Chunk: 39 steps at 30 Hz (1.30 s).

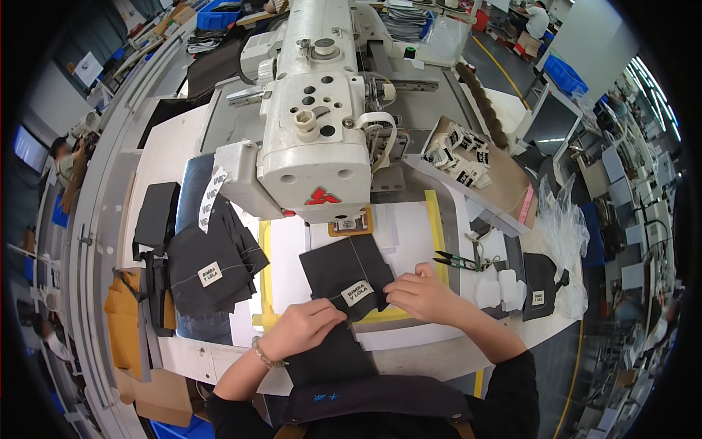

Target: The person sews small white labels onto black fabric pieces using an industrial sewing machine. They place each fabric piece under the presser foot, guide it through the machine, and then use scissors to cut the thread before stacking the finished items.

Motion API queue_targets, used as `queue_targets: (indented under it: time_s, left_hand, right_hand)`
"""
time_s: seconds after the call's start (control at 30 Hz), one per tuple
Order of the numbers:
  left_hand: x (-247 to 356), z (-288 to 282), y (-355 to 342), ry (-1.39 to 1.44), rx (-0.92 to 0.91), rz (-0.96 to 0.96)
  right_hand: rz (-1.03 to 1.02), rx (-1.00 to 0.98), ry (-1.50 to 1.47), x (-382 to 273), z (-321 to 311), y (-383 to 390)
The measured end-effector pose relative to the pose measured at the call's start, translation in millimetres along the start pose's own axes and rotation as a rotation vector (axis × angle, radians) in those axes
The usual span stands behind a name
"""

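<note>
A dark fabric piece (329, 265) lies under the front of the white sewing machine (316, 157), with a cream label (357, 293) near its close edge. My left hand (303, 329) is closed, its fingertips pinching the piece's near left edge beside the label. Across from it, my right hand (422, 294) grips the right edge between thumb and fingers. Another dark fabric strip (333, 357) hangs below, toward my lap. Beneath the held piece is a white work plate (407, 256) bordered with yellow tape (436, 230).
Dark fabric pieces (208, 252) are piled at left, one bearing a label, beside mustard-coloured fabric (123, 325). Thread snips (457, 260) lie to the right. Beyond them stands a cardboard box (504, 218) of loose labels. A labelled dark piece (538, 278) and clear plastic bag (564, 234) lie at far right.
</note>
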<state>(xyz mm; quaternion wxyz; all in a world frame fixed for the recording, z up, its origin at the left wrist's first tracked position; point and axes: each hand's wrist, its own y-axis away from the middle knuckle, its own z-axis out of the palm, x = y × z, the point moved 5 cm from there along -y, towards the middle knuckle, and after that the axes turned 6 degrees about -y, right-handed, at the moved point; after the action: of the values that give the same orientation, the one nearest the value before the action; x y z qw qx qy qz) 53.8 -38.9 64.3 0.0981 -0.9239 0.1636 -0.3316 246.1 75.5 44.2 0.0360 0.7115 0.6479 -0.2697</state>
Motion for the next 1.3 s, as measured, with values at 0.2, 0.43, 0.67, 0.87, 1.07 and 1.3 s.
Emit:
queue_targets:
  time_s: [0.2, 0.43, 0.67, 0.87, 1.07, 1.3]
  left_hand:
    - [-1.9, 10.5, 11.1, -0.149, 0.075, -0.110]
    - [-3.3, 9.3, 15.4, -0.131, 0.305, -0.012]
    - [6.1, 1.5, 5.2, 0.026, 0.328, -0.107]
    - [48.1, 8.3, 6.7, -0.186, 0.271, 0.260]
    - [70.8, 38.0, 25.1, -0.324, 0.155, 0.404]
    - [76.3, 42.1, 37.2, -0.321, 0.111, 0.376]
  right_hand:
    - [0.211, 0.135, 0.366, 10.0, -13.7, 17.6]
    - [0.675, 0.277, 0.346, 37.1, -80.2, 59.1]
    - [0.585, 0.111, 0.291, 57.5, -52.5, 75.6]
    - [0.753, 0.387, -0.199, 63.1, -70.8, 49.1]
    - [0.427, 0.221, -0.116, 50.9, -59.1, -17.4]
    - [-0.176, -0.040, 0.458, 37.3, -17.2, -57.2]
